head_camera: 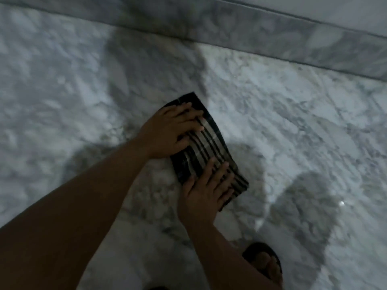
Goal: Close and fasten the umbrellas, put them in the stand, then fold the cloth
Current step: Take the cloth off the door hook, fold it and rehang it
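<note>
The cloth (206, 143) is dark with pale stripes, folded into a narrow, compact rectangle. It lies flat on the marble floor (293, 122), its long side running diagonally toward the raised marble edge at the far side; in the dim light its layers seem roughly aligned.

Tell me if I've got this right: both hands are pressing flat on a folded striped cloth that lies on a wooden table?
Not quite. The head view shows the left hand and right hand pressing flat on the folded striped cloth, but it lies on a marble floor, not a wooden table. A sandalled foot stands on the same surface.
</note>
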